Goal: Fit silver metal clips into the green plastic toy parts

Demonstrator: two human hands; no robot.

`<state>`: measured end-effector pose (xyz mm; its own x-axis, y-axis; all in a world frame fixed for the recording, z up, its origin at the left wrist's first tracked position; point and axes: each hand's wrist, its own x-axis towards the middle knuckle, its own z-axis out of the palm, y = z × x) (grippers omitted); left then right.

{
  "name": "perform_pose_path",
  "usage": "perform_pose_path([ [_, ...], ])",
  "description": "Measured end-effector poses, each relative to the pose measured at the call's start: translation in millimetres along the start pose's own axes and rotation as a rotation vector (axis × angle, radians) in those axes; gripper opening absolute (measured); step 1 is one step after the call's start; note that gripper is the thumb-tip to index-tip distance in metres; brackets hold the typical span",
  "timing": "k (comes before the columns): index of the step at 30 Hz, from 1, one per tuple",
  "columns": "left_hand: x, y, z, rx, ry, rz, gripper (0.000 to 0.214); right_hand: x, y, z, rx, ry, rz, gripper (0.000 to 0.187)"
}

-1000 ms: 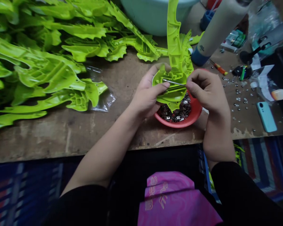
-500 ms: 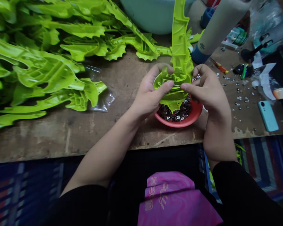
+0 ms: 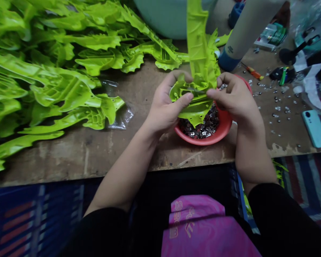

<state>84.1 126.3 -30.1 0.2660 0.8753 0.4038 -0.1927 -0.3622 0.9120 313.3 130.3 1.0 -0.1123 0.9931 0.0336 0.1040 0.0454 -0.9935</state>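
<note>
A lime-green plastic shell part [image 3: 196,107], with ribs inside and a long upright arm, is held over a red bowl [image 3: 224,125]. My left hand [image 3: 167,103] grips its left side, thumb on the inner face and fingers curled round the edge. At the right edge of the same part, my right hand [image 3: 234,94] has its thumb and bent fingers closed; its fingertips are partly hidden. A thin greyish strip lies across the part's inside, too blurred to name. Small shiny metal clips [image 3: 202,134] fill the bowl beneath.
Many lime-green shells [image 3: 56,78] are heaped at the left. A pale green tub [image 3: 173,18] and a white bottle with a blue end [image 3: 246,35] stand behind. To the right lie a screwdriver [image 3: 254,73], scattered metal bits [image 3: 277,109] and a phone [image 3: 315,128].
The right thumb has drawn slightly away from the left thumb, toward the part's right edge. The green part has tilted a little leftward. The camera view has shifted somewhat.
</note>
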Motion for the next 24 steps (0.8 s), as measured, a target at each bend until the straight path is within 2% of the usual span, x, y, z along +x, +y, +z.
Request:
perform_pose_path([
  [4, -0.2, 4.1, 2.4, -0.071, 0.042, -0.091, 0.066, -0.1, -3.7, 10.5, 0.038, 0.024, -0.014, 0.068],
  [8, -2.6, 5.5, 10.2, -0.096, 0.098, -0.108, 0.061, -8.4, -12.1, 29.5, 0.013, 0.033, -0.051, 0.067],
  [10, -2.3, 8.1, 10.8, -0.118, 0.086, -0.140, 0.054, -10.2, -13.6, 31.2, 0.012, 0.026, -0.064, 0.066],
  [14, 1.9, 9.2, 3.7, -0.201, 0.069, -0.173, 0.023, -6.5, -8.4, 24.6, 0.067, 0.023, -0.065, 0.059],
  [17, 4.1, 1.9, -0.9, -0.122, 0.083, -0.164, 0.019, 1.0, -1.7, 23.7, 0.071, 0.041, -0.066, 0.062],
  [21, 1.1, 5.1, 7.4, -0.064, 0.078, -0.252, 0.036, 8.2, -4.6, 28.5, 0.104, 0.083, -0.089, 0.066],
  [23, 0.1, 18.2, 8.8, -0.114, -0.043, -0.337, 0.060, 0.0, -14.5, 25.3, 0.127, 0.129, -0.066, 0.065],
  [24, 0.5, 26.9, 5.1, -0.115, -0.160, -0.349, 0.075, -10.0, -19.4, 19.4, 0.131, 0.174, -0.041, 0.063],
])
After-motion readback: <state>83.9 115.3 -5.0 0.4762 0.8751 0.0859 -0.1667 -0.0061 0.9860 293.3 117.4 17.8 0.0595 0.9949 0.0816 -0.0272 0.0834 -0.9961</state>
